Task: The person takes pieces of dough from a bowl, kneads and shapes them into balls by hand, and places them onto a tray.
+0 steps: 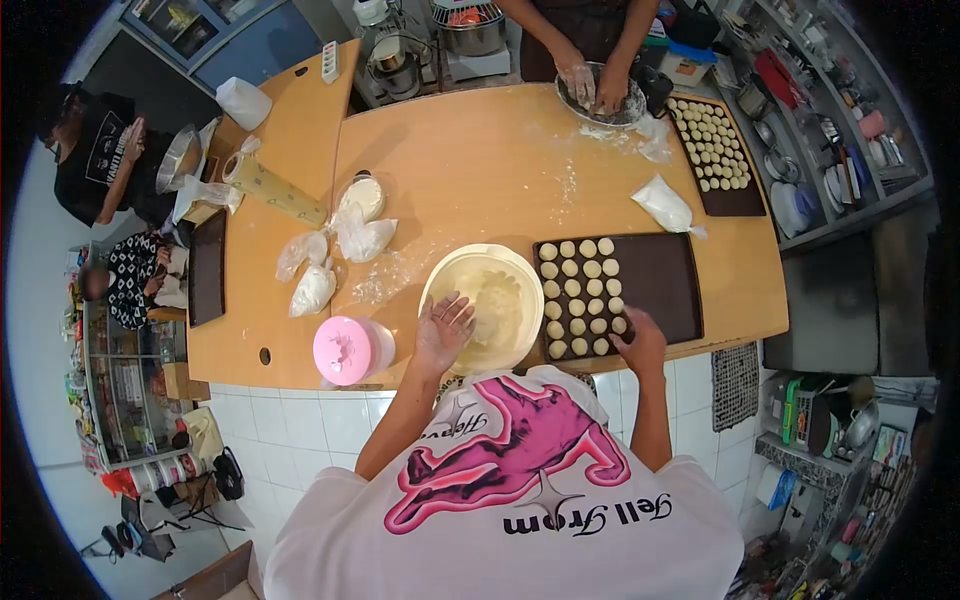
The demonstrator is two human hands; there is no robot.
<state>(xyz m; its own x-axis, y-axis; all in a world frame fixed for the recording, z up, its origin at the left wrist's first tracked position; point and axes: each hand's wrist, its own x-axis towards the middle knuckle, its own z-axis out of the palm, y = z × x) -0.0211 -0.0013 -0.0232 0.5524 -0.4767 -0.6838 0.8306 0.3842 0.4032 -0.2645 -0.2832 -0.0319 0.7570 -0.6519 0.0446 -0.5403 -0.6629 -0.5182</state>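
My left hand (447, 333), palm up with fingers spread, is over the near left rim of a large cream bowl (533, 275) and holds nothing. Pale powdery residue coats the inside of the bowl. To its right lies a dark baking tray (665, 280) with rows of small round dough balls on its left part. At the near end of the rightmost row, my right hand (643, 338) has its thumb and finger around a dough ball (619, 325) resting on the tray. A pink-lidded tub (345, 350) stands left of the bowl.
Across the wooden table (450, 150), another person's hands (592, 92) work in a floury bowl (630, 115). A second tray of dough balls (710, 145), a white bag (665, 205), flour bags (313, 290) and a plastic-wrap roll (275, 192) lie around. Two more people are at the left.
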